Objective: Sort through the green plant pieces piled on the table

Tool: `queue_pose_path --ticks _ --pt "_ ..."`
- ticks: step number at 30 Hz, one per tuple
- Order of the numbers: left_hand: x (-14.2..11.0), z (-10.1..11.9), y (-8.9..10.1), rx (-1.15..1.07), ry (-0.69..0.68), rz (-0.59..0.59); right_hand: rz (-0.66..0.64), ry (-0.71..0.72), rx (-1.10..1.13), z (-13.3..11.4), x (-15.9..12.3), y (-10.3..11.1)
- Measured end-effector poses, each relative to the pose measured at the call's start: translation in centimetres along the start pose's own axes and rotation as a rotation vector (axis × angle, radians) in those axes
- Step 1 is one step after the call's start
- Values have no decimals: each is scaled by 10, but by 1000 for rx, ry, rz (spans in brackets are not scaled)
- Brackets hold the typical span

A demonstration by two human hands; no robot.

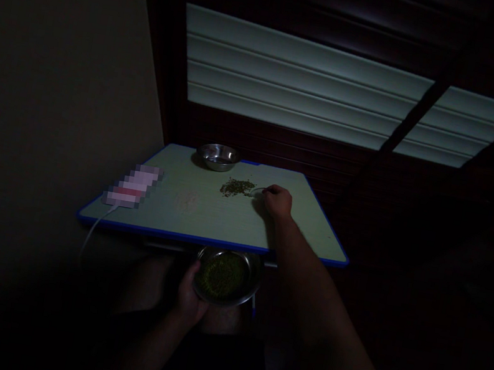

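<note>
My left hand (190,298) grips the rim and side of a metal bowl (253,284), held over my lap below the table's front edge. Small greenish grains (225,275) lie in that bowl. On the table, my right hand (278,201) is closed around the handle of a small spoon (256,191), whose far end touches the right side of a loose heap of small brownish-green grains (237,188). Dim light hides the details of the spoon's tip and the kind of grain.
A second metal bowl (219,165) stands at the back of the pale, blue-edged table (202,225). At the left lies a blurred-out pinkish device (133,186) with a white cable (92,228). Behind the table rises a dark wooden frame with pale slats (302,84).
</note>
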State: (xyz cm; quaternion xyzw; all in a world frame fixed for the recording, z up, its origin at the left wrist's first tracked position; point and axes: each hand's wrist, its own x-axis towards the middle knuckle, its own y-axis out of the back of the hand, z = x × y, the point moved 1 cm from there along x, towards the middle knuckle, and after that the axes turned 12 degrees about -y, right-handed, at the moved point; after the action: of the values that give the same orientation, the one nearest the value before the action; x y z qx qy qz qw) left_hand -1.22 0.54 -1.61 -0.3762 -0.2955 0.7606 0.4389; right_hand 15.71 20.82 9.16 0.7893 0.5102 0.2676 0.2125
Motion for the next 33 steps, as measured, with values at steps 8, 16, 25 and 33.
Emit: queue_pose_path --ticks 8,16,25,33 --pt "0 1 -1 -10 9 0 -22 -32 1 -1 -1 0" --pt "1 -1 1 16 21 -12 -35 -4 -11 -2 -2 1" --pt "-2 2 -2 9 23 -14 -55 33 27 -1 -3 -1" --pt "-1 2 -3 15 15 1 -93 36 31 -2 -3 -1"
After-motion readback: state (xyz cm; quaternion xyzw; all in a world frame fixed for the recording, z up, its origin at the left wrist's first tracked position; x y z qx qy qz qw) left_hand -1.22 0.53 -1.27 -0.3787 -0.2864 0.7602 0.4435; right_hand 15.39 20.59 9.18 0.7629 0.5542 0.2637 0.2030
